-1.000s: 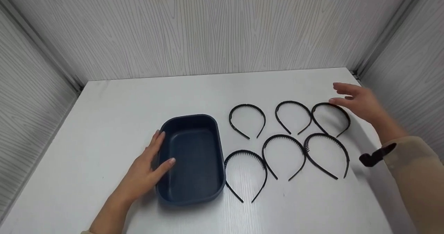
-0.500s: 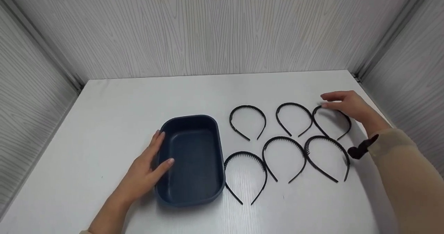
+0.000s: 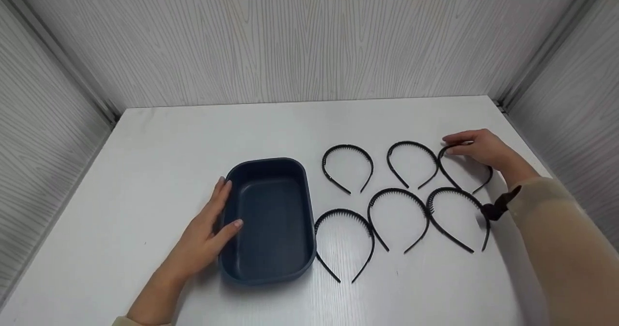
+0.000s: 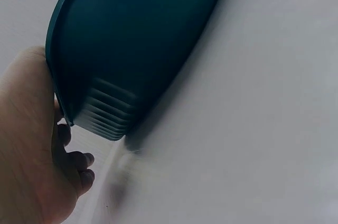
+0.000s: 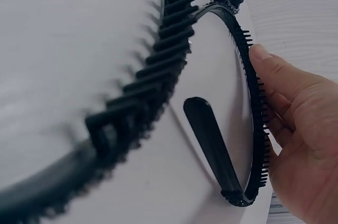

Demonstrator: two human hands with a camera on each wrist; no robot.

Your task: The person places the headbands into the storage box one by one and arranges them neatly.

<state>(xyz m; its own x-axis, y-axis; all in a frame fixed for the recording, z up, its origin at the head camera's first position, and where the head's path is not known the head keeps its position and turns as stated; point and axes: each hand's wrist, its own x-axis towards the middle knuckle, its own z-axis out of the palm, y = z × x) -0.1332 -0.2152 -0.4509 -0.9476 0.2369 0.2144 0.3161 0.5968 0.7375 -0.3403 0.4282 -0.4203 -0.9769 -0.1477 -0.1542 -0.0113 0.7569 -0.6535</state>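
Observation:
A dark blue rectangular tray [image 3: 271,277] stands on the white table. My left hand [image 3: 200,241] grips its left rim, thumb over the inside and fingers along the outer wall; the left wrist view shows the tray wall [image 4: 132,28] beside that hand [image 4: 31,145]. Several black toothed headbands lie to the right of the tray. At the back right headband [image 3: 447,169], my right hand [image 3: 488,149] pinches the top of the arch. Close up in the right wrist view, the thumb lies against this headband [image 5: 257,108] and the fingers are behind it, partly hidden.
Two more headbands, one at the back left [image 3: 328,176] and one at the back middle [image 3: 389,159], complete the far row. Nearer lie the front left [image 3: 371,248], front middle [image 3: 370,214] and front right headband [image 3: 447,236]. A wood-grain panel [image 3: 309,40] rises behind the table.
My right hand has come down and left from above the back right headband, and its thumb and fingers now meet the band. The left hand stays on the tray.

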